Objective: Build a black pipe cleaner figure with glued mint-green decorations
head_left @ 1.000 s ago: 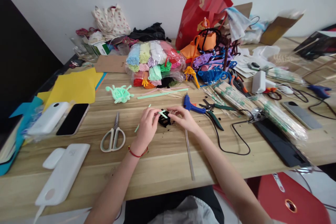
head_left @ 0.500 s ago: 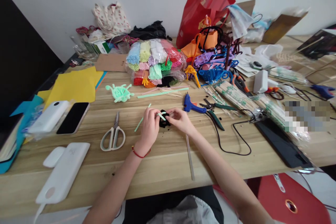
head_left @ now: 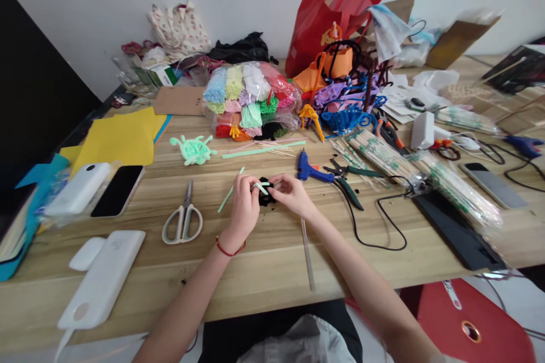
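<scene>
My left hand [head_left: 243, 204] and my right hand [head_left: 290, 194] meet over the wooden table [head_left: 264, 261], fingers pinched together. Between them sits a small black fuzzy piece [head_left: 265, 197]. A pale green pipe cleaner [head_left: 230, 193] runs from my left fingers across the black piece; its free end slants down to the left. My left wrist wears a red cord. Scissors [head_left: 183, 220] lie just left of my left hand. A blue glue gun [head_left: 310, 171] lies just right of my right hand.
A bag of coloured pipe cleaners [head_left: 249, 102] and a red bag [head_left: 330, 8] stand behind. Green-handled pliers [head_left: 351, 178], bundles of sticks [head_left: 383, 156], a black cable [head_left: 378, 227], yellow paper [head_left: 119, 139], a phone [head_left: 117, 190] and white power banks [head_left: 102, 281] lie around. A clear rod [head_left: 307, 252] lies near the front edge.
Both hands have drawn closer together around the black piece, and the right hand has slid slightly left. The view has shifted a little.
</scene>
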`<act>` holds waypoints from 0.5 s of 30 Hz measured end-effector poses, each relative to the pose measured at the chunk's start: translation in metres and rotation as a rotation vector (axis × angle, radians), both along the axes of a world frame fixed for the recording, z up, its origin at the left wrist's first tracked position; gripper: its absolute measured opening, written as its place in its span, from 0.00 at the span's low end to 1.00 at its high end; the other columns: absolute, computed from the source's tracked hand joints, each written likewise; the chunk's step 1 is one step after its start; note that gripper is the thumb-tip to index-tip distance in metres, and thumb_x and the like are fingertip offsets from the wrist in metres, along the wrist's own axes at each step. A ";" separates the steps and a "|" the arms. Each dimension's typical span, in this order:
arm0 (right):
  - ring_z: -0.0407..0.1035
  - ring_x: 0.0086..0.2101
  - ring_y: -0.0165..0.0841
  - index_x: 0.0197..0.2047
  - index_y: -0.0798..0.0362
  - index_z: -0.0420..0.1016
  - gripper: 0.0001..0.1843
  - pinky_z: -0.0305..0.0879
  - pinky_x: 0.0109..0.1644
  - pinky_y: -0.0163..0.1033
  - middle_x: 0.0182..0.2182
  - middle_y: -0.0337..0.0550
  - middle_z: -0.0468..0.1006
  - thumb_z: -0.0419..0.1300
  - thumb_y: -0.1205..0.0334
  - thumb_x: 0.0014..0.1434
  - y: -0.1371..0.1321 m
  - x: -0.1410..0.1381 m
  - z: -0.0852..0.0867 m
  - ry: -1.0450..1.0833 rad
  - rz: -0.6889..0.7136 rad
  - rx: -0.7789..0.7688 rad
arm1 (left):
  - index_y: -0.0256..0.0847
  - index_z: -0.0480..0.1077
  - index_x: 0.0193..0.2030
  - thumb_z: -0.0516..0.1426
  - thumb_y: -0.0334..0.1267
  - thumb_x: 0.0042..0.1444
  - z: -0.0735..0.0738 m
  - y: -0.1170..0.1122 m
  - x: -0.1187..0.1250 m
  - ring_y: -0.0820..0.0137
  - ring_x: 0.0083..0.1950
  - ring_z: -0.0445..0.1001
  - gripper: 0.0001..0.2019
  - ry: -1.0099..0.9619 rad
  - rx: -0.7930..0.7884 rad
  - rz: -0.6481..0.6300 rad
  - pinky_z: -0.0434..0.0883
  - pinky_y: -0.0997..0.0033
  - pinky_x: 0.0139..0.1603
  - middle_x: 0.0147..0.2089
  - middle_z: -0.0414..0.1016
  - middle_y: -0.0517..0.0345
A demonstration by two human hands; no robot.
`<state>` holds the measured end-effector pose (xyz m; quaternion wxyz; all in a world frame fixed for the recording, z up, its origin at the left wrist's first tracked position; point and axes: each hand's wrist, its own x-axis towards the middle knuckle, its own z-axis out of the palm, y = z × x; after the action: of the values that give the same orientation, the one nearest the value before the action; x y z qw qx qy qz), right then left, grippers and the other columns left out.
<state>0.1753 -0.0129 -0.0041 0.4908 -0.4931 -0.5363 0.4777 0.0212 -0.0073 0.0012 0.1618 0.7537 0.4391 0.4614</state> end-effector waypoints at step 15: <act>0.66 0.25 0.28 0.37 0.54 0.71 0.15 0.62 0.30 0.35 0.25 0.37 0.72 0.64 0.55 0.48 -0.002 -0.002 0.003 0.012 -0.011 0.000 | 0.43 0.59 0.39 0.47 0.28 0.61 0.005 -0.001 -0.002 0.66 0.45 0.66 0.06 0.072 0.032 -0.003 0.70 0.61 0.48 0.41 0.64 0.54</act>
<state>0.1731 -0.0147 -0.0008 0.4967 -0.4933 -0.5305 0.4780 0.0195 -0.0080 0.0067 0.1345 0.7728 0.4361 0.4409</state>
